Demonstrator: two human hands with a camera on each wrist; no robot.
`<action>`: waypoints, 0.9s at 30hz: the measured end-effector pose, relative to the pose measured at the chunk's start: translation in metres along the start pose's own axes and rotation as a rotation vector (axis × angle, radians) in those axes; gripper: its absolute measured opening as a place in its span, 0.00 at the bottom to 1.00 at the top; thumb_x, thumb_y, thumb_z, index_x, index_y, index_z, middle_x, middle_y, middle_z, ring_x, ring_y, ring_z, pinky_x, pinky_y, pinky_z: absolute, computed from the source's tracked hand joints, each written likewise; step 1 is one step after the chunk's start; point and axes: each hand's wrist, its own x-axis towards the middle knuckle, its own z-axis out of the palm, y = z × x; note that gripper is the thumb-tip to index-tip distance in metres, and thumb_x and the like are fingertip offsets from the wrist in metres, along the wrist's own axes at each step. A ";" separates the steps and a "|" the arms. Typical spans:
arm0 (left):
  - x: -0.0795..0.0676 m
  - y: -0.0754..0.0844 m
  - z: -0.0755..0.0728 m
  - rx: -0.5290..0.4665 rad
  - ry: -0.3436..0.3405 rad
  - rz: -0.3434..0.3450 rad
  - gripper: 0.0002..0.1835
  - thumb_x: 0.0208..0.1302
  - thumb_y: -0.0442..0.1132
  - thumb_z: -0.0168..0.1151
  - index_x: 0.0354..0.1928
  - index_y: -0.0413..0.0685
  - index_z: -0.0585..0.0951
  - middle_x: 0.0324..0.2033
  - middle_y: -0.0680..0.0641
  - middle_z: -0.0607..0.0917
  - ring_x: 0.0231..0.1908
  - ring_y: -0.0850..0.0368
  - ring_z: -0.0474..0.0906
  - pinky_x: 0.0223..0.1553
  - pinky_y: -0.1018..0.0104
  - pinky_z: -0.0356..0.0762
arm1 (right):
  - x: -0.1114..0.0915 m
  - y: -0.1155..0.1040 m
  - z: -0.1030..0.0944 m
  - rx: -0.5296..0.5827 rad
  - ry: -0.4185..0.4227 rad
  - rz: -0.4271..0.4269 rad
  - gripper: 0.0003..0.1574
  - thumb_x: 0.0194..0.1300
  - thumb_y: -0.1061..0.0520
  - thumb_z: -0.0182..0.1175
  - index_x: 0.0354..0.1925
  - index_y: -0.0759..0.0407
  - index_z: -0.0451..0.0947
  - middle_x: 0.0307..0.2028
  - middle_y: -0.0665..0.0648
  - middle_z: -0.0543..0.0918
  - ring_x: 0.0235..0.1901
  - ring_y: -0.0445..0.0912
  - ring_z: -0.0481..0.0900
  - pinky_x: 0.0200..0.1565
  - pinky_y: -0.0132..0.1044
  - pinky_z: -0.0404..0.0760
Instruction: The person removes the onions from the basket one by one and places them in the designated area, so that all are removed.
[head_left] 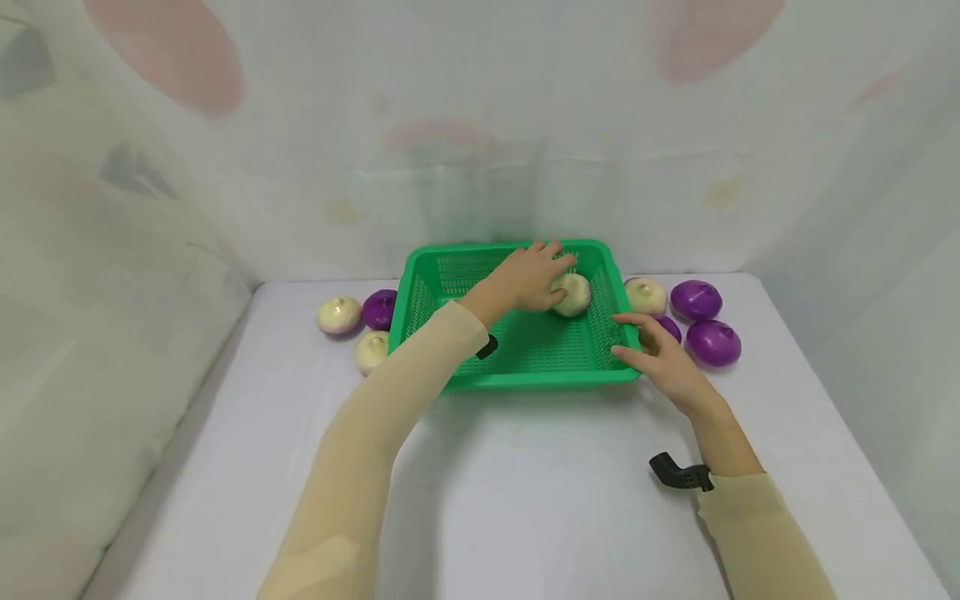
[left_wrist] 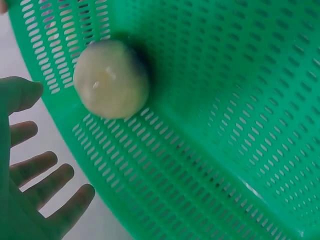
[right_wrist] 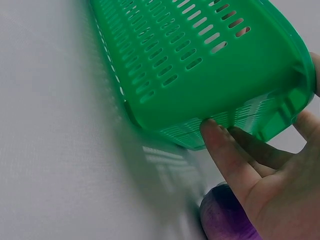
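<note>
A green perforated basket [head_left: 525,381] sits tilted slightly, its near side toward me. Inside it, by the right end, lies one white onion [head_left: 574,297]. My left hand [head_left: 528,279] hovers over the far right part of the basket, next to that onion. In the left wrist view its fingers [left_wrist: 75,207] are spread and apart from the white onion [left_wrist: 111,80], holding nothing. My right hand [head_left: 666,360] grips the basket's right end, with digits over the rim. From the right wrist view, other fingertips [right_wrist: 212,129] press against the basket's outer wall [right_wrist: 200,95].
Left of the basket lie two white onions [head_left: 339,316] and a purple onion [head_left: 379,309]. Beyond its right end are another white onion [head_left: 646,295] and several purple onions [head_left: 713,342]. A patterned cloth [head_left: 480,200] hangs behind the white table [head_left: 540,517].
</note>
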 end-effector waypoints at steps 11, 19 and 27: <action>0.014 0.004 0.030 0.020 -0.074 -0.013 0.33 0.76 0.56 0.53 0.78 0.61 0.61 0.75 0.46 0.60 0.72 0.45 0.60 0.69 0.46 0.64 | 0.002 0.010 0.006 0.003 -0.007 -0.007 0.35 0.74 0.54 0.62 0.73 0.57 0.62 0.78 0.61 0.51 0.76 0.63 0.48 0.69 0.66 0.55; 0.022 0.011 0.044 0.012 -0.170 -0.028 0.34 0.76 0.57 0.53 0.78 0.61 0.59 0.76 0.45 0.59 0.74 0.44 0.56 0.68 0.45 0.65 | 0.006 0.010 0.011 0.006 -0.013 -0.016 0.35 0.74 0.54 0.61 0.73 0.57 0.62 0.77 0.62 0.51 0.76 0.63 0.47 0.69 0.65 0.56; 0.023 0.010 0.047 -0.014 -0.222 -0.081 0.35 0.74 0.53 0.57 0.79 0.62 0.58 0.77 0.45 0.56 0.75 0.42 0.55 0.66 0.45 0.69 | 0.008 0.008 0.012 0.001 -0.012 -0.026 0.35 0.74 0.54 0.61 0.73 0.57 0.62 0.78 0.62 0.50 0.76 0.64 0.47 0.69 0.66 0.55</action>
